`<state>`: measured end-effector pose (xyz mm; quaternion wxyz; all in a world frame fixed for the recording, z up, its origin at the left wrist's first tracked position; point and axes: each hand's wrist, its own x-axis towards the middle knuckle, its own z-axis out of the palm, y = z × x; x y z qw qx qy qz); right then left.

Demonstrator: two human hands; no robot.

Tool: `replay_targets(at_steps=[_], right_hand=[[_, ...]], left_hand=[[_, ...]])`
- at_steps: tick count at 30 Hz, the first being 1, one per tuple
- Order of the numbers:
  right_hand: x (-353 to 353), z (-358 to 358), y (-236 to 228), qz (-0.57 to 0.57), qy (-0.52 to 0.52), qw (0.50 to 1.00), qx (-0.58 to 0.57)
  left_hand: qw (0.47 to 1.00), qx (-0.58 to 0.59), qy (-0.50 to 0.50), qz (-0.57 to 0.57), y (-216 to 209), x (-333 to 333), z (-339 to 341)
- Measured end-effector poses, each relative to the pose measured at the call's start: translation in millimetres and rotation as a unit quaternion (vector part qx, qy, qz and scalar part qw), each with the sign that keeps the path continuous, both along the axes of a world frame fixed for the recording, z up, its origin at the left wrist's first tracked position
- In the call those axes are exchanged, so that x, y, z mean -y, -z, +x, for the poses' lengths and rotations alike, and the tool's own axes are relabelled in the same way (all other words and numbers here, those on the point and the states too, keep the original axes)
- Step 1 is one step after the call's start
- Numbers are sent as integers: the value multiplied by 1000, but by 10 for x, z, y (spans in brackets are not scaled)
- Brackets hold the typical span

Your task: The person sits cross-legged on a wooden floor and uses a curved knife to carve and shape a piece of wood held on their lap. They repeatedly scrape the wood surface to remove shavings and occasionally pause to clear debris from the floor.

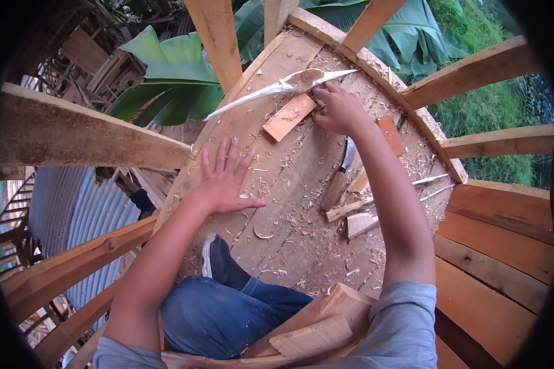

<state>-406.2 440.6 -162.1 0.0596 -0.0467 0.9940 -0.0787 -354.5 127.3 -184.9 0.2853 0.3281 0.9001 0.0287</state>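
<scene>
My left hand (229, 178) lies flat on the shaving-strewn plank floor (277, 200), fingers spread, holding nothing. Farther off, my right hand (338, 109) has its fingers curled at the end of a small reddish wood block (287, 118); what they grip is partly hidden. Just beyond the block lies a long pale strip of wood (252, 96) with pointed ends and a brown patch in its wider middle. A knife (335, 187) with a wooden handle rests left of my right forearm, its blade pointing away from me.
Several cut wood pieces (361, 225) lie beside and under my right forearm. Another reddish block (390, 135) sits beyond it. Slanting posts (95, 126) and a low wooden rim (375, 67) surround the floor. A larger timber piece (332, 313) is by my bent leg (218, 317).
</scene>
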Motion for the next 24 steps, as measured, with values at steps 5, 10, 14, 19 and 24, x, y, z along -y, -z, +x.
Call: replay_targets(at_steps=[5,10,14,19,24], right_hand=[[118,-10,189,57,-42,996,-59],[232,72,152,49,12,998,-39],[165,108,124,-16,45,998,-27],[130,374,4,-173,83,981,14],[423,576,28,-108,-34,992,48]], left_hand=[[1000,8,2,-6,-11,10,-14],[1000,0,1,-12,-1,-1,-8],[1000,2,0,-12,-10,-10,-9],[1000,2,-4,-6,-32,18,-3],[1000,2,-5,1,-34,-6,-9]])
